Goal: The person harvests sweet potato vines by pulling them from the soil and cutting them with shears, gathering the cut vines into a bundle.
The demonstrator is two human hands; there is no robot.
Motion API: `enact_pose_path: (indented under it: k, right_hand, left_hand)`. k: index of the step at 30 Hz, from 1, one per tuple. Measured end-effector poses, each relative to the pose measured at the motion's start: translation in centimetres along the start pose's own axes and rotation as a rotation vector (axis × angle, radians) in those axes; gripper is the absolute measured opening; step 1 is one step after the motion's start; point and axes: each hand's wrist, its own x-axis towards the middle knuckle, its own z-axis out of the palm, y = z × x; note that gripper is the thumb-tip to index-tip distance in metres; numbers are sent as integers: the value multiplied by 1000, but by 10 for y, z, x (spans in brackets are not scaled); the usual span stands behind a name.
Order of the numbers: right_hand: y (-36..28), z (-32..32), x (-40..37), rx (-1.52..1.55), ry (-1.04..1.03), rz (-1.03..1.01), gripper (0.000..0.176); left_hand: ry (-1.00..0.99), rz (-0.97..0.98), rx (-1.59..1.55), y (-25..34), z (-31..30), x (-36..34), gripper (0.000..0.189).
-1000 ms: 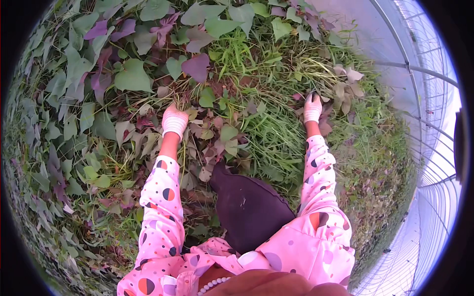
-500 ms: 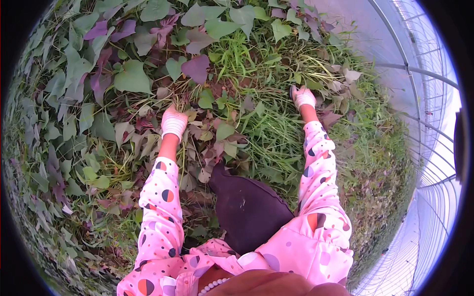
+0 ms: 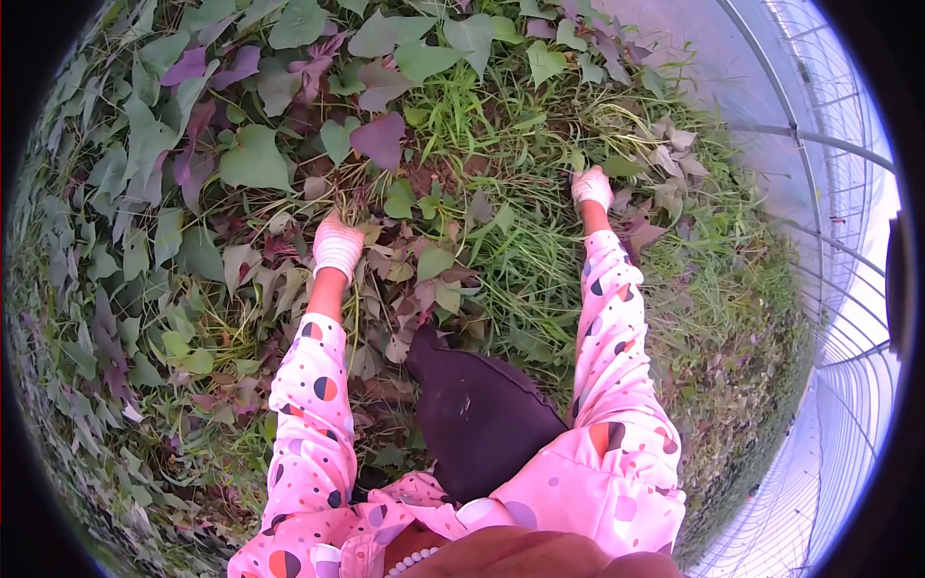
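Both hands gloved, down in plants. L hand [image 3: 337, 246]: fingertips buried under vine leaves [image 3: 252, 159], grip can't tell. R hand [image 3: 592, 186]: fingers curled closed, in grass [image 3: 520, 250].

Pink polka-dot sleeves [image 3: 313, 405], white knit gloves [image 3: 337, 246], dark trousers [image 3: 482, 414].

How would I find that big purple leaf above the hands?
Start at the mat of vine leaves on the left. Find the left hand buried in them, then look straight above it, slightly right. The purple leaf is broad, heart-shaped and solidly purple, while the leaves beside it are green.
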Motion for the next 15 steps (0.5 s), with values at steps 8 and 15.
enact_pose_path:
  k: [8, 15]
  right_hand:
    - [18, 55, 77, 318, -1, -82, 62]
    - [37, 77, 87, -35, -98, -385, 65]
  left_hand:
    - [224, -44, 33, 5, 39, 13, 21]
    - [125, -25, 3, 3, 26, 8, 19]
